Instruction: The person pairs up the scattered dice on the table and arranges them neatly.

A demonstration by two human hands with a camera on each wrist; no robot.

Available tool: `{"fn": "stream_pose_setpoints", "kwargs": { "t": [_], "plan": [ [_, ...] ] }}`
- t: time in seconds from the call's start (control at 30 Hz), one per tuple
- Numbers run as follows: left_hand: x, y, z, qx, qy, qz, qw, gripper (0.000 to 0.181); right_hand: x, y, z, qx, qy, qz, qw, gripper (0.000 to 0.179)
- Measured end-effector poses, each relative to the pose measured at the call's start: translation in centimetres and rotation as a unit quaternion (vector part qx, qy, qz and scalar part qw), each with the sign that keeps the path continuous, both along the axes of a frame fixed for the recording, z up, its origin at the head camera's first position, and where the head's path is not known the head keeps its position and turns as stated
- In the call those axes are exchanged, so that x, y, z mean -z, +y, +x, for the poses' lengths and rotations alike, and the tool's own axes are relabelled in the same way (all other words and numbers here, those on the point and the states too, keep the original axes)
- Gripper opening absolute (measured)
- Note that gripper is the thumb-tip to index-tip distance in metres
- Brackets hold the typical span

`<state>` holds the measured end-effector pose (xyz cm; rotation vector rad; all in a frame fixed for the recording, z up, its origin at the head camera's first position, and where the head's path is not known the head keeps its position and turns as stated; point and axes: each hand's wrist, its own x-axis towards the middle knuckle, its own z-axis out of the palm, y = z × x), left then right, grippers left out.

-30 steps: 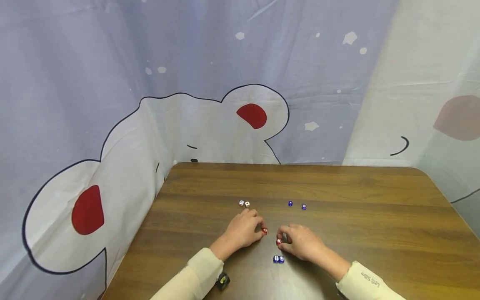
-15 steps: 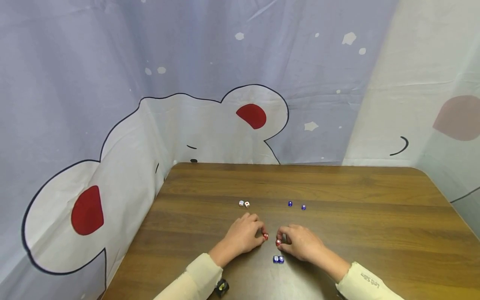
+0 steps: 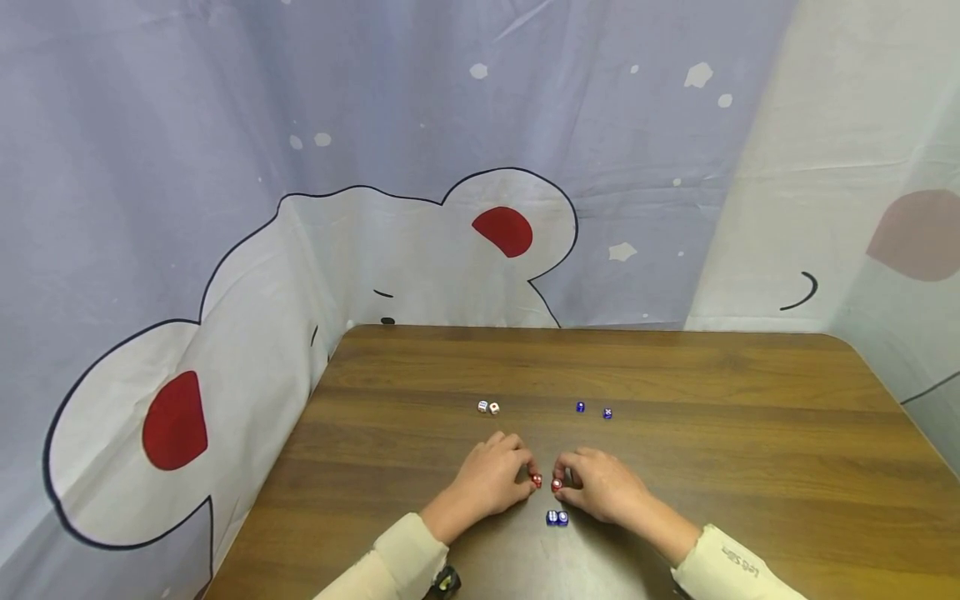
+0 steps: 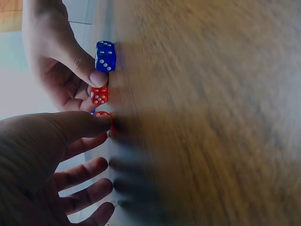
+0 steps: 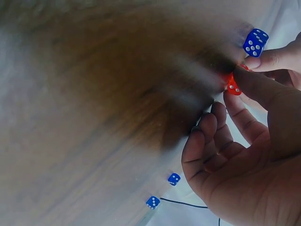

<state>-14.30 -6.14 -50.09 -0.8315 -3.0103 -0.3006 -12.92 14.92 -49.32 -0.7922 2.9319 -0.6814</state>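
My left hand (image 3: 491, 475) pinches a red die (image 3: 537, 481) between thumb and index finger, low over the wooden table. Just to its right, my right hand (image 3: 603, 486) pinches a second red die (image 3: 557, 484) the same way, and a small gap separates the two dice. In the right wrist view, the right hand's red die (image 5: 233, 85) shows between thumb and fingertip. The left wrist view shows the left hand's red die (image 4: 102, 114) partly covered by the thumb. Nearer me, two blue dice (image 3: 557, 518) sit side by side on the table.
Two white dice (image 3: 488, 407) lie close together beyond my left hand. Farther right are two more blue dice, one on the left (image 3: 581, 407) and one on the right (image 3: 607, 413), set apart. A patterned curtain (image 3: 420, 258) hangs behind the table (image 3: 720, 417).
My left hand has moved toward me and slightly right with its red die, bringing it closer to the other red die. My right hand has stayed nearly still.
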Motion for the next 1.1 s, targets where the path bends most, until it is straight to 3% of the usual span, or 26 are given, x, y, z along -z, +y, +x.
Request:
{"fn": "stream_pose_setpoints", "kwargs": {
  "t": [1.1],
  "plan": [
    [-0.1, 1.3, 0.7, 0.0, 0.007, -0.013, 0.9999, 0.015, 0.2, -0.2, 0.3, 0.001, 0.004, -0.001, 1.0, 0.021]
  ]
}}
